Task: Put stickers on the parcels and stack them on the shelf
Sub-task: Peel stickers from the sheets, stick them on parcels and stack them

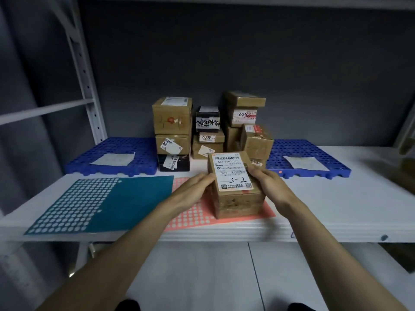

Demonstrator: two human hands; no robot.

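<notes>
A brown cardboard parcel [235, 198] with a white shipping label marked "3-2" stands on the white shelf [336, 209], over the orange sticker sheet [193, 217]. My left hand [193, 189] holds its left side and my right hand [266, 184] holds its right side, fingers wrapped around the edges. A teal sticker sheet [125, 198], partly used, lies to the left. Behind, several taped parcels [173, 117] are stacked against the wall.
Two blue perforated plastic mats [134, 149] [314, 151] lie at the back left and back right, each with a sheet of paper on it. A white shelf upright [89, 90] rises at the left. Another shelf board runs overhead.
</notes>
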